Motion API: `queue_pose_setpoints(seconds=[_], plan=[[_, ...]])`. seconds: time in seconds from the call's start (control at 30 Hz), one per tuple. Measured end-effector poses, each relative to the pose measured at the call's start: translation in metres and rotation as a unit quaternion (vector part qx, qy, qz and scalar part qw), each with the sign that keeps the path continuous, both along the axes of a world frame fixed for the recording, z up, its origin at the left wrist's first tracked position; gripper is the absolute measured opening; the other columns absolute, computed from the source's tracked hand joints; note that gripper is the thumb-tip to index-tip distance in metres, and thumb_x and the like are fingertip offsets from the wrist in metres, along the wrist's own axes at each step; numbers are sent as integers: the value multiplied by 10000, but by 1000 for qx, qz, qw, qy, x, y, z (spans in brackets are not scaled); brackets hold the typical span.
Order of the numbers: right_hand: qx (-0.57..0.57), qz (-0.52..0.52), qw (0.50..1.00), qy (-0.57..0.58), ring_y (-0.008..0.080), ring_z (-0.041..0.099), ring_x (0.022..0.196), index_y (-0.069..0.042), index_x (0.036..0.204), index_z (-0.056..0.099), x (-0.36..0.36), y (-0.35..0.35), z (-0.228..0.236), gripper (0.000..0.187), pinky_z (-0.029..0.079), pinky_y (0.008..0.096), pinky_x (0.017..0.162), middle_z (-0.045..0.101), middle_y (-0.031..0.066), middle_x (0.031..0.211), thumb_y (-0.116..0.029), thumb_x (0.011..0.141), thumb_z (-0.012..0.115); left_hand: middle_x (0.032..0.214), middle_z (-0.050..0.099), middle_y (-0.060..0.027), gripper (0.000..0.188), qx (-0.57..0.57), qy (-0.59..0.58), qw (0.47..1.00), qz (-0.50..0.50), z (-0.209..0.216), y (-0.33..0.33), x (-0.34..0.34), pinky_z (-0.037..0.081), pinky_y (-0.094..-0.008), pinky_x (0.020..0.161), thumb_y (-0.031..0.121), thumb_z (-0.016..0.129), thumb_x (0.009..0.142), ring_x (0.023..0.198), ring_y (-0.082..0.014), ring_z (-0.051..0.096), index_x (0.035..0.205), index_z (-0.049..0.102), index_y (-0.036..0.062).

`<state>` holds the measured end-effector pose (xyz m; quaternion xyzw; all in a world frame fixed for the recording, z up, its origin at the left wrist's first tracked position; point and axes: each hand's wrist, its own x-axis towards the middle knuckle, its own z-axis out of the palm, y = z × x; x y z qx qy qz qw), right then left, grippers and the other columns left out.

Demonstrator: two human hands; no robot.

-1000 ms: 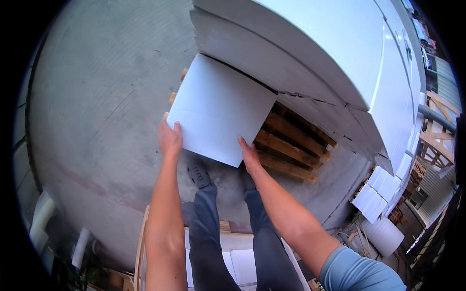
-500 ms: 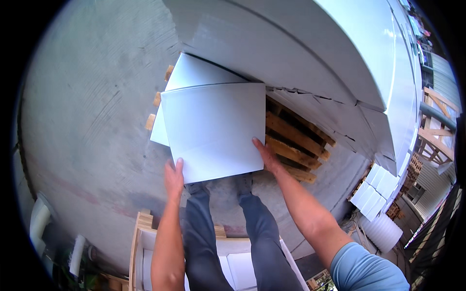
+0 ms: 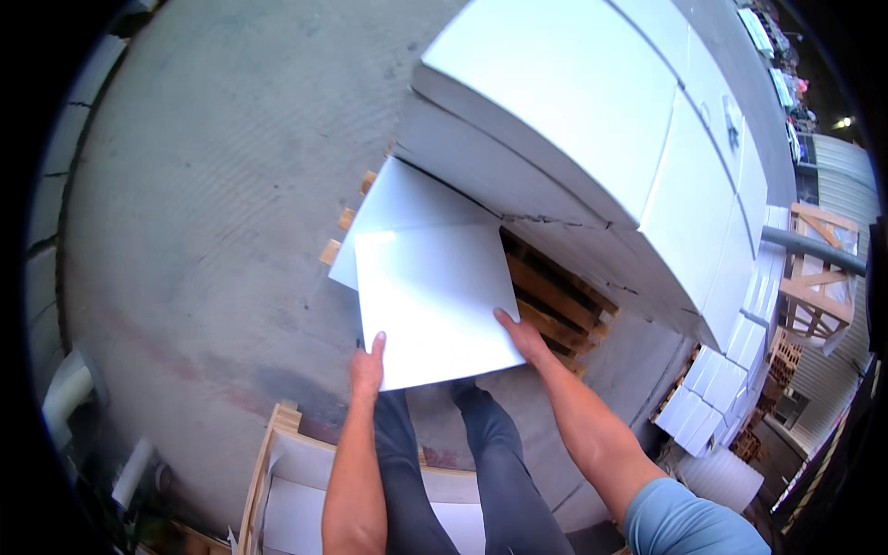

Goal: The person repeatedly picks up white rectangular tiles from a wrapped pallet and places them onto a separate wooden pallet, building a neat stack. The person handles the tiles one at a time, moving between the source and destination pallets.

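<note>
Between my two hands is a large white square-topped box point(image 3: 435, 305), seen from above, so its depth is hidden. My left hand point(image 3: 367, 367) grips its near left edge, thumb on top and fingers out of sight at the side. On the near right edge, my right hand point(image 3: 523, 335) holds it the same way. The far part of the box overlaps another white box point(image 3: 407, 190), turned at an angle over a wooden pallet point(image 3: 546, 291). Whether the two boxes touch cannot be told.
A tall stack of white boxes point(image 3: 555, 102) rises at the right of the pallet. Behind my legs stands a wood-edged crate point(image 3: 305, 458) with white pieces inside. More white cartons point(image 3: 708, 393) and a wooden frame point(image 3: 819, 268) are farther right. Concrete floor point(image 3: 213, 213) extends left.
The view has shifted, so the box, hands and pallet appear lower and more of the stack's top shows. Both hands have kept their hold on the box.
</note>
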<state>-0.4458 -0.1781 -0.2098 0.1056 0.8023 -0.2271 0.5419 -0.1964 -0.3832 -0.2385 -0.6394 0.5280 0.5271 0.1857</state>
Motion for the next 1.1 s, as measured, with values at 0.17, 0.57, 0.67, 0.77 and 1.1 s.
queue_pose_setpoints(seconds=[0.17,0.57,0.67,0.77,1.1], plan=[[74,121,989,-42,270,587,968,103,1120,580,6,-17,82,775,416,332,872,620,209,1072,-604,803,555,1118,559,-321,793,90,-34,994,44,45,15,45,395,-391,929,607,467,835,1102,-395,532,1055,575,-147],[157,403,894,-116,314,574,1029,82,1133,582,109,20,178,761,419,391,892,600,226,1118,-598,792,559,1169,576,-205,596,199,36,871,449,170,249,213,424,-374,888,428,483,921,1059,-278,555,1210,504,-92],[196,493,841,-106,319,569,1041,49,1130,599,151,8,206,748,422,401,892,596,213,1132,-616,792,547,1206,557,-199,601,202,41,837,507,164,327,246,400,-371,929,439,474,924,1120,-280,526,1235,490,-76],[191,599,776,-48,302,578,1033,34,1096,623,191,1,225,727,427,397,882,615,202,1090,-621,789,550,1177,576,-218,620,206,29,802,559,147,393,258,384,-358,953,473,494,895,1126,-299,532,1155,555,-87],[113,822,557,36,309,619,972,48,970,665,362,4,151,736,443,362,860,649,217,1001,-649,763,553,1059,618,-234,758,150,21,714,684,142,524,301,452,-404,849,617,435,850,1014,-321,590,1104,579,-83]])
